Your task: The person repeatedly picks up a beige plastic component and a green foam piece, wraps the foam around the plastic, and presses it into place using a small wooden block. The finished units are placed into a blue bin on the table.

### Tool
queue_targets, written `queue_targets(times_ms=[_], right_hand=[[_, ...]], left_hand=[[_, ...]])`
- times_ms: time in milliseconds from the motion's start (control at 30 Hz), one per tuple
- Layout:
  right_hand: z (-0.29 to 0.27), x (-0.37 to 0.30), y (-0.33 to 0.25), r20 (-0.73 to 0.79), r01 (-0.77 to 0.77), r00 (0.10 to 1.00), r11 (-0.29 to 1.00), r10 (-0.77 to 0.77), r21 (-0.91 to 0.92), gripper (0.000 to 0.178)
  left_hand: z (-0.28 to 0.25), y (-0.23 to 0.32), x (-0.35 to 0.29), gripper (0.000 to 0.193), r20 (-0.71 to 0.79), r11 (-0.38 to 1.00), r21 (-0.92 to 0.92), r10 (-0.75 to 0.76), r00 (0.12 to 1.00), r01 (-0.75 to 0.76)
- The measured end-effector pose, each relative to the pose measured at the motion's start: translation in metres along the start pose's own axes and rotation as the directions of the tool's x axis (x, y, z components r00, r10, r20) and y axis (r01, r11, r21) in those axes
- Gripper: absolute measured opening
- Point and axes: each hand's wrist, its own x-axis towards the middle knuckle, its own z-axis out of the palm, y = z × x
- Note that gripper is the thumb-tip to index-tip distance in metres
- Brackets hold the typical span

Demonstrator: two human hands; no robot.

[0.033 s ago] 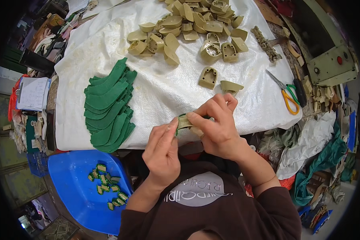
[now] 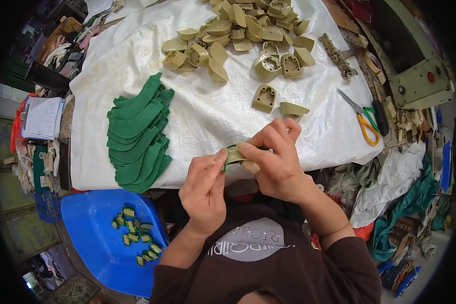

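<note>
Both hands shut on one tan heel piece (image 2: 236,155) at near edge of worktop (image 2: 213,116), green liner wrapped on it. Left hand (image 2: 203,190) pinches left end, right hand (image 2: 276,162) cups right end. Long axis left-right, between the hands. Green stack (image 2: 137,137) far-left, nearer left hand. Spare heel pieces (image 2: 264,97) just far of right hand. Scissors (image 2: 362,117) right

Table (image 2: 339,134) under white sheet (image 2: 213,116) — green felt pieces (image 2: 137,137), tan heel blocks (image 2: 248,35), scissors (image 2: 362,117)
</note>
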Motion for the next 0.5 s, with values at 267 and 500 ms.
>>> queue_targets(times_ms=[267, 500], right_hand=[[-0.004, -0.005, 0.002, 0.134, -0.081, 0.990, 0.923, 0.033, 0.377, 0.048], [-0.012, 0.002, -0.003, 0.362, -0.063, 0.931, 0.952, -0.053, 0.300, 0.039]], left_hand=[[0.004, -0.020, 0.008, 0.013, -0.029, 0.980, -0.035, 0.196, 0.980, -0.197], [0.006, -0.023, -0.008, 0.014, -0.053, 0.970, -0.220, 0.090, 0.995, -0.099]])
